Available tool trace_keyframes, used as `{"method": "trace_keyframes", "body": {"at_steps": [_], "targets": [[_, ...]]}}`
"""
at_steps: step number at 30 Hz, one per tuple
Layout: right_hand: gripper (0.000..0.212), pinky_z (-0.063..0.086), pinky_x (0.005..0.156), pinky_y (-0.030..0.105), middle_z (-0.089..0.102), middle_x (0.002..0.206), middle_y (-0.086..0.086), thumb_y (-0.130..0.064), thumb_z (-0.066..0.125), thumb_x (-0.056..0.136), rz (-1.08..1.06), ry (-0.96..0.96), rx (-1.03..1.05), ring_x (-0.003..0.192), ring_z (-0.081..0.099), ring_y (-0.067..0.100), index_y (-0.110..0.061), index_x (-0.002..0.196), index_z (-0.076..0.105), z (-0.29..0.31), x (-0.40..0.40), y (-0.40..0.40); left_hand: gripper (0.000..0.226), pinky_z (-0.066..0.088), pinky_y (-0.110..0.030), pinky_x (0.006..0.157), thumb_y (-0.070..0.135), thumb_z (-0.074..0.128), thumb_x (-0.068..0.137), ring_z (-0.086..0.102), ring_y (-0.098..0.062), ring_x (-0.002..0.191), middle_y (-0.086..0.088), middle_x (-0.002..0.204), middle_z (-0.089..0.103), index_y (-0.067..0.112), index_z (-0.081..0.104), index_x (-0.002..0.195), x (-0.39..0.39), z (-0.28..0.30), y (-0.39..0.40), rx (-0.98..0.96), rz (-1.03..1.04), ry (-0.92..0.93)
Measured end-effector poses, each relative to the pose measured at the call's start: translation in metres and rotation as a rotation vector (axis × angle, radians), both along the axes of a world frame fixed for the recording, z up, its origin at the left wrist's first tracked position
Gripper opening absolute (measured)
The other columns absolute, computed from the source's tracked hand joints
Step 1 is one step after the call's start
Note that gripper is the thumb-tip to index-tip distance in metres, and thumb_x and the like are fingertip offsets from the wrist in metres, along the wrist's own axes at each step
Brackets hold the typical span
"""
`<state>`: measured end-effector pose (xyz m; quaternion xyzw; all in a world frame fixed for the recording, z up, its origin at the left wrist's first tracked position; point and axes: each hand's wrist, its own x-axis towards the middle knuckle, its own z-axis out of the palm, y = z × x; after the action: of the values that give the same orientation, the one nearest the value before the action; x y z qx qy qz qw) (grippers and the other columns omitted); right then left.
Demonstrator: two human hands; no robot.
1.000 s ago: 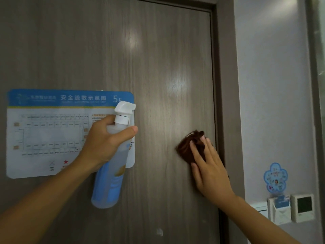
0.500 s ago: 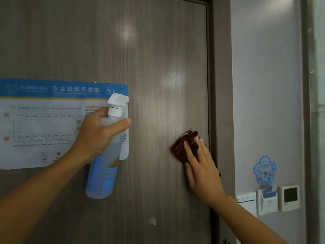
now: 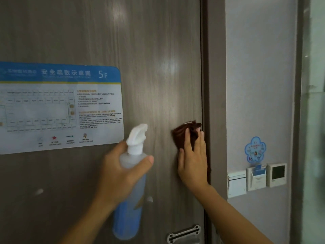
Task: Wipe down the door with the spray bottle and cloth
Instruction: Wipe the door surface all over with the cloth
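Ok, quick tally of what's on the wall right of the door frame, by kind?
Flower-shaped blue sticker: 1
White switch plate: 1
Key-card holder with a blue card: 1
Thermostat panel with a dark screen: 1
Total: 4

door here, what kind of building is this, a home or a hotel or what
Most likely a hotel guest room, seen from inside. The door carries a 5F evacuation plan with fire instructions, and the wall beside it has a key-card holder and a thermostat panel.
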<state>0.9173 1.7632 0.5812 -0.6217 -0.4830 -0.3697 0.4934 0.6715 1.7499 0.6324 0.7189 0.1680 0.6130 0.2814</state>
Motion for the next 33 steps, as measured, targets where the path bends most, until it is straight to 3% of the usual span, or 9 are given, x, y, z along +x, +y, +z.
{"method": "trace_keyframes", "body": {"at_steps": [2,5,7,15,20,25,27,31,33], "targets": [[0.065,0.019,0.126,0.052,0.012,0.169,0.020,-0.027,0.044,0.107,0.016,-0.027,0.000,0.158,0.004,0.035,-0.017,0.164,0.015,-0.007,-0.010,0.006,0.038,0.059,-0.060,0.065,0.049,0.084,0.063,0.071,-0.041,0.073,-0.012,0.078,0.074,0.029,0.075,0.094,0.017,-0.022,-0.006,-0.085,-0.039,-0.032],[0.065,0.021,0.126,0.052,0.015,0.169,0.020,-0.031,0.048,0.105,0.019,-0.363,-0.117,0.158,0.007,0.035,-0.018,0.163,0.021,-0.023,0.006,-0.001,0.039,0.060,-0.053,0.067,0.054,0.081,0.064,0.071,-0.028,0.072,-0.004,0.079,0.074,0.030,0.073,0.094,0.037,-0.037,-0.011,-0.098,-0.012,-0.007],[0.064,0.022,0.126,0.051,0.014,0.170,0.017,-0.034,0.046,0.106,-0.007,-0.442,-0.165,0.159,0.007,0.032,-0.021,0.163,0.021,-0.021,0.021,-0.012,0.042,0.060,-0.052,0.066,0.057,0.081,0.066,0.070,-0.020,0.070,0.001,0.079,0.073,0.030,0.072,0.096,0.043,-0.044,-0.010,-0.103,0.028,0.009],[0.065,0.011,0.128,0.050,0.012,0.169,0.021,-0.029,0.041,0.105,-0.010,-0.069,-0.022,0.159,0.000,0.034,-0.016,0.164,0.017,-0.005,-0.009,0.002,0.055,0.061,-0.031,0.070,0.066,0.076,0.064,0.069,0.002,0.084,0.028,0.095,0.071,0.039,0.066,0.111,0.046,-0.059,-0.019,-0.010,0.292,0.015],[0.065,0.017,0.127,0.053,0.011,0.170,0.017,-0.032,0.045,0.106,-0.008,-0.495,-0.183,0.159,0.002,0.034,-0.021,0.164,0.017,-0.018,0.011,-0.010,0.061,0.063,-0.034,0.069,0.066,0.076,0.065,0.074,-0.006,0.076,0.017,0.087,0.075,0.036,0.066,0.117,0.031,-0.064,-0.023,0.019,0.324,-0.002],[0.066,0.011,0.128,0.053,0.002,0.171,0.017,-0.028,0.038,0.108,-0.026,-0.070,-0.052,0.159,-0.007,0.032,-0.018,0.165,0.008,0.000,0.001,-0.003,0.054,0.059,-0.023,0.069,0.069,0.074,0.064,0.073,-0.004,0.080,0.017,0.085,0.075,0.046,0.064,0.111,0.019,-0.061,-0.029,0.037,0.334,-0.033],[0.065,0.010,0.128,0.053,0.003,0.171,0.018,-0.030,0.038,0.107,-0.028,-0.037,-0.015,0.158,-0.006,0.034,-0.016,0.165,0.010,-0.006,-0.017,0.006,0.047,0.055,-0.014,0.065,0.068,0.074,0.064,0.071,-0.002,0.083,0.023,0.093,0.072,0.049,0.061,0.105,0.019,-0.055,-0.031,0.044,0.339,-0.057],[0.063,0.020,0.126,0.055,0.012,0.169,0.019,-0.027,0.055,0.103,0.049,-0.482,-0.127,0.158,0.004,0.037,-0.017,0.160,0.029,-0.030,-0.022,0.009,0.052,0.053,-0.012,0.063,0.064,0.082,0.069,0.070,-0.002,0.081,0.025,0.094,0.070,0.039,0.065,0.112,0.020,-0.044,-0.033,0.051,0.318,-0.068],[0.061,0.020,0.126,0.053,0.012,0.170,0.018,-0.028,0.052,0.105,0.052,-0.553,-0.158,0.158,0.005,0.035,-0.019,0.160,0.031,-0.023,-0.008,0.001,0.050,0.051,-0.010,0.062,0.061,0.086,0.072,0.070,-0.001,0.079,0.025,0.091,0.070,0.032,0.067,0.108,0.019,-0.044,-0.035,0.036,0.317,-0.076]]}}
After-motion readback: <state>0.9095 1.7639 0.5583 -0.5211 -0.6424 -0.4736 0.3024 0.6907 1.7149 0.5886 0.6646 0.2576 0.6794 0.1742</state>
